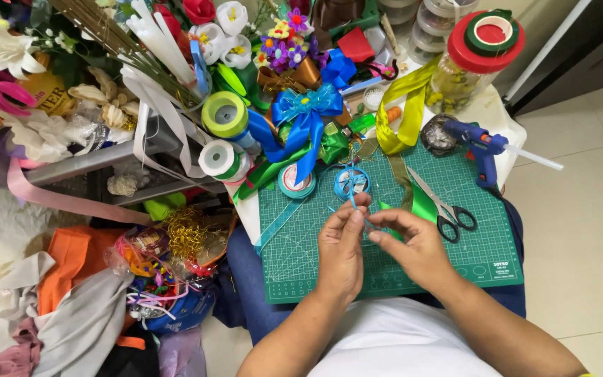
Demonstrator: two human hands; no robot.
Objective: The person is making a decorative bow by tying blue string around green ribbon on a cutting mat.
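Both hands work together over a green cutting mat (469, 244) resting on my lap. My left hand (342, 248) pinches a thin blue ribbon (352, 194) that rises toward a small blue ribbon spool (351, 182). My right hand (413, 244) pinches the ribbon's other end, fingertips almost touching the left ones. A green ribbon piece (423, 206) lies just beyond the right hand. Black-handled scissors (444, 209) rest on the mat to the right.
A blue glue gun (481, 148) lies at the mat's far right corner. A blue ribbon bow (305, 115), tape rolls (225, 115), yellow-green ribbon (406, 105), a red-lidded jar (479, 49) and artificial flowers (8, 52) crowd the table. Fabric and trinkets (162, 272) pile at the left.
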